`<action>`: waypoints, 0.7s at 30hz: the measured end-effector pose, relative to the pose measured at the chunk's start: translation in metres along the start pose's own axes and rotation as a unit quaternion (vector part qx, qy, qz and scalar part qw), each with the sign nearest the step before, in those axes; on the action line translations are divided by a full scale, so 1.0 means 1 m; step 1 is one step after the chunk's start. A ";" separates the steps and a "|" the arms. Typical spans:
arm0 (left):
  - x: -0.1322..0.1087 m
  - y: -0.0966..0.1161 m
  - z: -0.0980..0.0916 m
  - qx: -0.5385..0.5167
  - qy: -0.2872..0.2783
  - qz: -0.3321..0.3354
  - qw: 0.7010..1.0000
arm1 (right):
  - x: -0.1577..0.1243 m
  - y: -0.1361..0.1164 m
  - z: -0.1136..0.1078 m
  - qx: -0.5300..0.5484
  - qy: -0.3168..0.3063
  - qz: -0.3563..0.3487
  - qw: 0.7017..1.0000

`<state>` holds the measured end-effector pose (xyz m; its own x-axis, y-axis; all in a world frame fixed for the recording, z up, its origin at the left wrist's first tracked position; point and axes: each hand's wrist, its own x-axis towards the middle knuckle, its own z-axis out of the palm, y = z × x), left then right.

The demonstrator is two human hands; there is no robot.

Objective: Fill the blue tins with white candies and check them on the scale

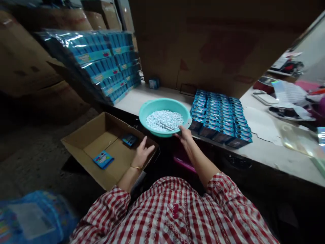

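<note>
A turquoise plastic basin (186, 117) holds a heap of small white pellets (165, 118) with a slim metal utensil (166, 126) lying across them. My right hand (185, 134) grips the basin's near right rim, thumb on top and the other fingers mostly hidden below. Over the right side of an open cardboard box (86, 134), my left hand (143, 152) is empty with its fingers apart. Inside that box lie a flat blue packet (103, 159) and a darker blue one (129, 139).
Rows of small blue boxes (219, 118) stand right of the basin on the white table (269, 152). Shrink-wrapped blue cartons (101, 64) are stacked at the left. A large cardboard panel (208, 44) rises behind. One small blue box (153, 83) sits near it.
</note>
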<state>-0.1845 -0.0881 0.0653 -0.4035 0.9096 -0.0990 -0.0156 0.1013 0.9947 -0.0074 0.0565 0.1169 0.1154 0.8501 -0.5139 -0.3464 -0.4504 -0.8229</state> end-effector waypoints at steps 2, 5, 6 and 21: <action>-0.008 -0.020 -0.008 0.166 -0.047 0.015 0.985 | 0.021 -0.007 0.018 -0.004 -0.050 -0.005 0.999; -0.021 -0.038 -0.011 0.331 -0.149 -0.035 0.931 | 0.040 0.001 0.032 -0.091 -0.156 0.003 0.983; -0.023 -0.040 -0.011 0.357 -0.160 -0.040 0.919 | 0.042 0.011 0.032 -0.157 -0.184 0.007 0.970; -0.056 -0.021 -0.076 0.225 0.049 -0.073 0.970 | -0.077 0.188 0.040 -0.485 -0.302 0.003 0.821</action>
<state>-0.2312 -0.1720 0.0518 -0.5126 0.8317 -0.2135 0.3124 0.4122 0.8558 -0.1185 -0.0828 0.0114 -0.4672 0.6952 -0.5463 0.5933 -0.2116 -0.7767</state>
